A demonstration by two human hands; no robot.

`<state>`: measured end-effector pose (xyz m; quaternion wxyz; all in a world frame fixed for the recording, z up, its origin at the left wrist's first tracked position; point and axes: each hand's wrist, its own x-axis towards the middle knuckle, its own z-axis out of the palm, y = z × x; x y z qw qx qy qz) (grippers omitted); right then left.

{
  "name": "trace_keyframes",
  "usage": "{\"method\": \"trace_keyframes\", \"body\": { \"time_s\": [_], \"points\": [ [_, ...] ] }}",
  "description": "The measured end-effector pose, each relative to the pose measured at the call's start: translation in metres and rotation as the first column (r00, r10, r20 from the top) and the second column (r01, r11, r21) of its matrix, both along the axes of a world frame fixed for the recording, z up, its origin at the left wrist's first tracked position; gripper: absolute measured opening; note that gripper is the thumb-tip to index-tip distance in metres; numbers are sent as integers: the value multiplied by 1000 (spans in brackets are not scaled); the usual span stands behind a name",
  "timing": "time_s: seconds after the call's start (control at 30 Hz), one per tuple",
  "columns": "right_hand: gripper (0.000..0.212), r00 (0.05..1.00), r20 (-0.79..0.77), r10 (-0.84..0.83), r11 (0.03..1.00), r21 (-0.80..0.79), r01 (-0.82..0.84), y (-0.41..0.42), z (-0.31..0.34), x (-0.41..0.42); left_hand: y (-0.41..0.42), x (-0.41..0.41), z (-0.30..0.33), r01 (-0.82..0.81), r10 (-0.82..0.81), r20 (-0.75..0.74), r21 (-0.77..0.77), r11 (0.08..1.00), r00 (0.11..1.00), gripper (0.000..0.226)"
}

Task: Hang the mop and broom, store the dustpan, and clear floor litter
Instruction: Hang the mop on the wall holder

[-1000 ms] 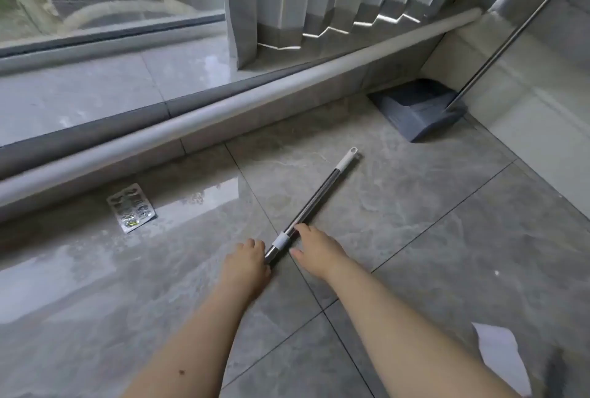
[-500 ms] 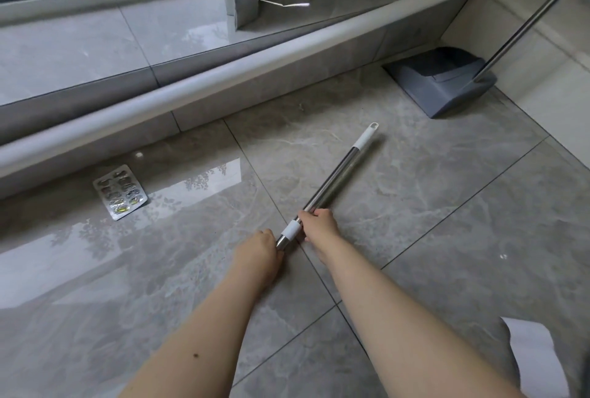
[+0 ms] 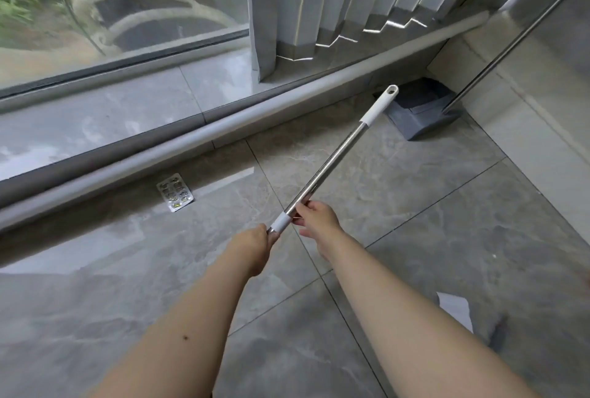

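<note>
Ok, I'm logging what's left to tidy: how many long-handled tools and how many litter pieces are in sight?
Long-handled tools: 2 (pole, dustpan)
Litter: 2 (blister pack, paper)
Total: 4

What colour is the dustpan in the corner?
The dustpan is dark blue-grey, seen best in the head view.

A home — glossy grey floor tiles [image 3: 399, 180], curtain [image 3: 319, 4], glass door [image 3: 127, 14].
</note>
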<state>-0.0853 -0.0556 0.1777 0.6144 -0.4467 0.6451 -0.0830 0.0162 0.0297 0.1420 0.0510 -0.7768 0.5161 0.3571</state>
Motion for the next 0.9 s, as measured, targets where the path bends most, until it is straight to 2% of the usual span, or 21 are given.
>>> {"method": "trace_keyframes", "body": {
  "time_s": [0.13, 0.23, 0.33, 0.37, 0.4, 0.5, 0.57, 0.63, 0.73, 0.9],
  "points": [
    [26, 994, 40, 100, 995, -16, -99, 14, 78, 0, 22, 6, 70, -80, 81, -56, 11, 997, 995, 28],
    [25, 981, 75, 180, 984, -32, -178, 22, 171, 0, 40, 9, 154, -143, 142, -97, -7, 990, 985, 22],
    [17, 969, 102, 224, 971, -103, -214, 16, 263, 2, 35, 12, 241, -165, 162, -99, -18, 986, 982, 23],
    [12, 966, 113, 231, 968, -124, -217, 17, 276, 1, 35, 10, 253, -166, 165, -111, 3, 986, 980, 26],
    [7, 964, 120, 239, 962, -162, -219, 12, 326, 1, 30, 13, 299, -177, 175, -104, -7, 984, 979, 29],
    [4, 951, 173, 256, 950, -228, -214, 7, 384, 2, 22, 12, 352, -199, 198, -107, 0, 980, 974, 30],
    [7, 944, 214, 253, 943, -273, -191, -2, 439, 1, 14, 13, 402, -194, 190, -124, -27, 981, 974, 26],
    [20, 921, 277, 274, 931, -318, -181, -5, 509, -1, 6, 12, 466, -188, 175, -166, -61, 980, 970, 30],
    [20, 878, 363, 311, 915, -365, -173, -10, 576, -1, -8, 16, 524, -115, 87, -243, -106, 988, 966, 35],
    [28, 874, 289, 392, 833, -514, -203, 6, 676, -23, -22, 5, 634, 22, -64, -232, -181, 983, 971, 27]
  ]
}}
